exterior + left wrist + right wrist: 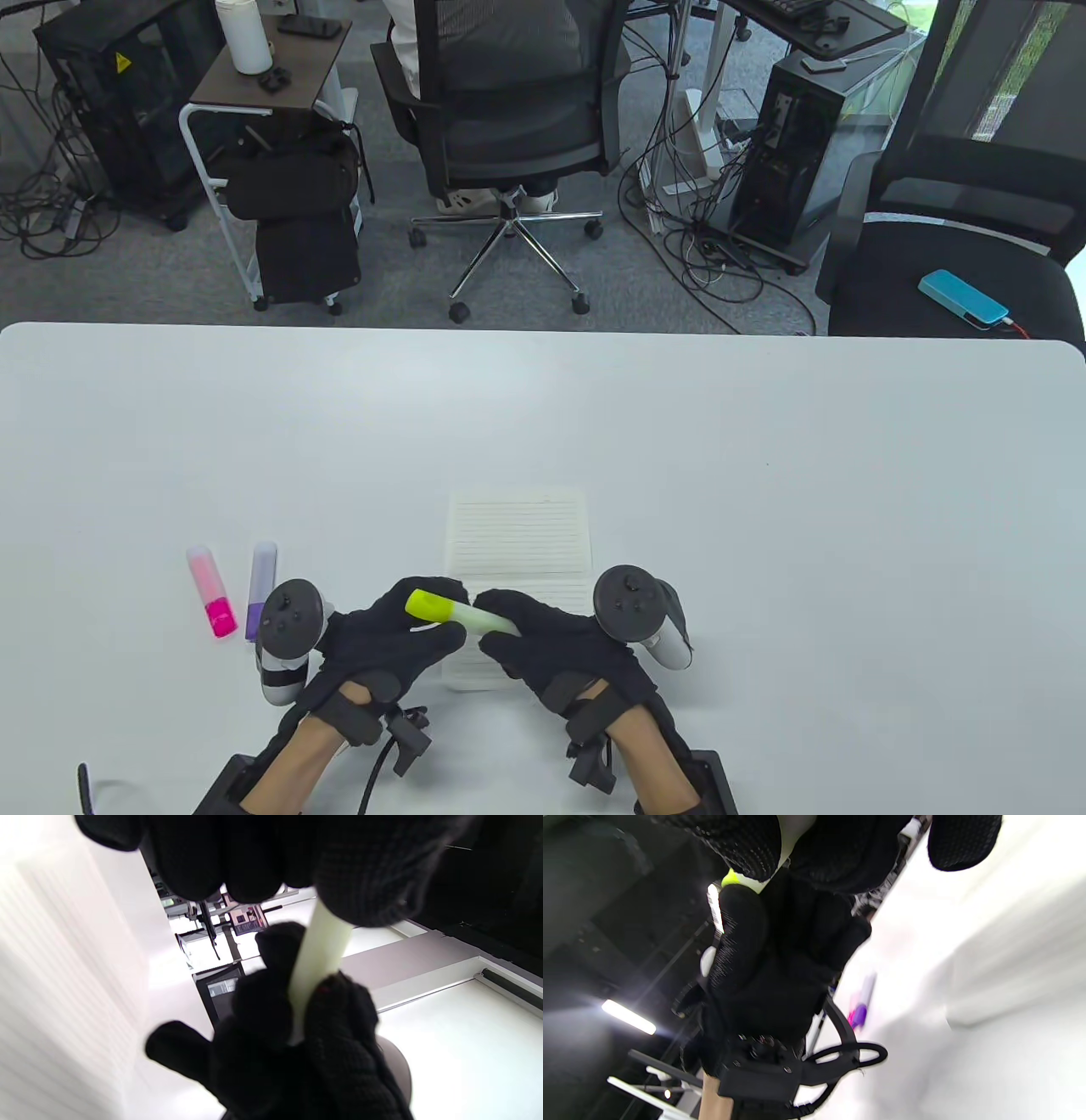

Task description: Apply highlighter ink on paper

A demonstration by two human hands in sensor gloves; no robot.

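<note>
Both gloved hands are on one yellow-green highlighter with a pale translucent barrel (458,613), held in the air just above the near end of the lined white notepad sheet (519,531), which sits close to the near edge of the white table (764,475). The left hand (399,637) has its fingers curled around the bright yellow cap end, and the right hand (551,649) is wrapped around the pale barrel end. Looks to me like the cap is about to get pulled off, and I can't see the tip at all.

What could go sideways from here:

- If the cap lets go suddenly, the hands fly apart, and the left one isn't far from the pink highlighter (212,603) and the purple highlighter (260,590) lying near the table's near-left part. An elbow or that tracker could send them rolling.
- Thick gloves on a smooth plastic barrel means the right hand's grip could slip while pulling, and the pen drops onto the sheet or the table.
- The sheet looks loose with nothing pinning it. If both hands stay busy with the pen and cap, the first stroke could drag the paper along instead of marking it.
- A bare tip touching the glove or the table leaves ink in the wrong place.
</note>
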